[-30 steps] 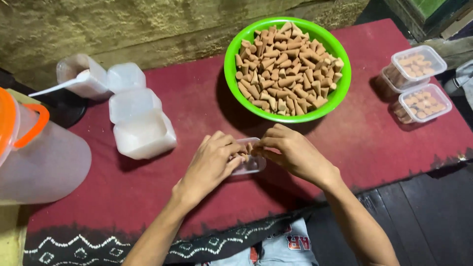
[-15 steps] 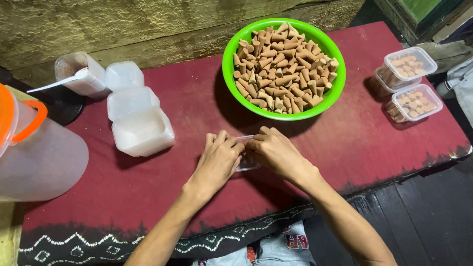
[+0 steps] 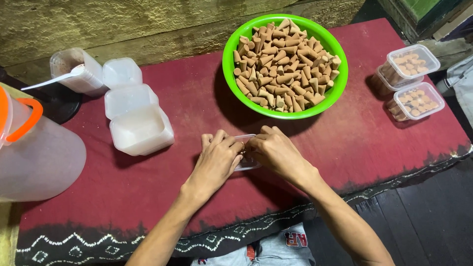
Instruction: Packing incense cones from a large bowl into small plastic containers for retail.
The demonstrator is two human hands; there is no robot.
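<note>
Clear small tub (image 3: pixel 245 160) sits pinched between your left hand (image 3: pixel 215 161) and right hand (image 3: pixel 277 151) near the table's (image 3: pixel 162 187) front edge; two lidded tubs (image 3: pixel 413 81) done, green bowl (image 3: pixel 231 74) still full.

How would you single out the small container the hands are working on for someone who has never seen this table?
Start at the green bowl heaped with tan cones on the red cloth. Straight toward the person from it, the left hand and right hand meet over a small clear container. Unlike the two lidded tubs at the right edge, it lies alone, mostly covered by fingers.
</note>
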